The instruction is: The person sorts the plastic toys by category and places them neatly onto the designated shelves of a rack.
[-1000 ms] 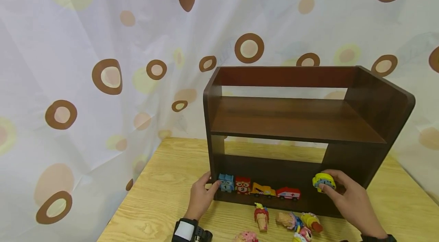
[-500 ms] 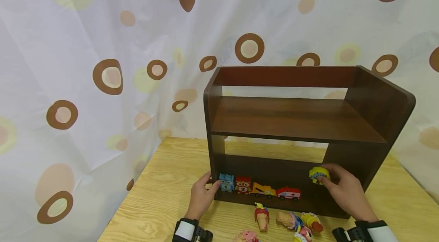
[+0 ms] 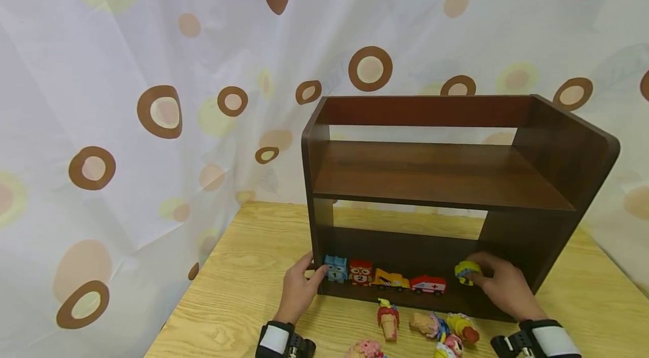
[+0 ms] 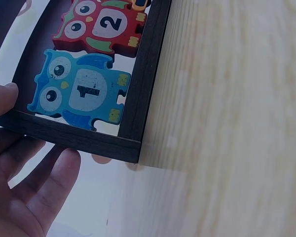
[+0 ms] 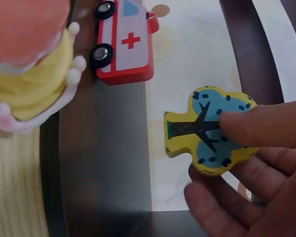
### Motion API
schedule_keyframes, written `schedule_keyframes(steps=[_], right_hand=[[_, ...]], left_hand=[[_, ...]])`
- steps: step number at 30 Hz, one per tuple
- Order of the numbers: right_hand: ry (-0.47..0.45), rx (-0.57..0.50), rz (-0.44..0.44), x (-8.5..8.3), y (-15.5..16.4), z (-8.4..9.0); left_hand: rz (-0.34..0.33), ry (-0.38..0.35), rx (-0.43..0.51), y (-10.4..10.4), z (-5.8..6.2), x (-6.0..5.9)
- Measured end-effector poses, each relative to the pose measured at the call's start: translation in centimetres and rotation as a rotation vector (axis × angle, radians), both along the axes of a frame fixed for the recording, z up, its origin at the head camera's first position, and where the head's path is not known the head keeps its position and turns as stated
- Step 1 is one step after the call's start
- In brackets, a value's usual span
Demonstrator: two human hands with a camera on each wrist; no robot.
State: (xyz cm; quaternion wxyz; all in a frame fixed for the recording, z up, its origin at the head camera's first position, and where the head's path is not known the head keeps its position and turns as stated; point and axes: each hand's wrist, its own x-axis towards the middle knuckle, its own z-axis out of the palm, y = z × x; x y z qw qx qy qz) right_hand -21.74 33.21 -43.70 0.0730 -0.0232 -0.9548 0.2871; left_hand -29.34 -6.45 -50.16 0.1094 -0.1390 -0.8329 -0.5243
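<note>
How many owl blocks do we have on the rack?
2: the blue owl at the left end of the lower shelf, and the red owl just right of it. No others show.

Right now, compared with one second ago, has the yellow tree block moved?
Yes: in the head view, the yellow tree block has moved left, closer to the toy ambulance.

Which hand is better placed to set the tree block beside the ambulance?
Likely the right hand: it holds the tree block near the toy ambulance; the left hand grips the shelf's left panel.
</note>
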Motion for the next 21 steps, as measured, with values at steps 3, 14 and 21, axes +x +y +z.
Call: schedule_keyframes(steps=[3,14,21], right_hand=[[-0.009,-0.003,0.01,-0.1,0.1,-0.3],[-0.07,0.011,0.053,-1.2,0.3,-2.0],[-0.113,0.03,0.07,-1.4,0.3,-2.3]], left_hand=[[-0.004,0.003,0.005,0.0,0.0,0.0],[-0.008,0.035,-0.012,-0.1,0.0,0.4],[-0.016,0.031,-0.01,-0.1,-0.1,0.3]])
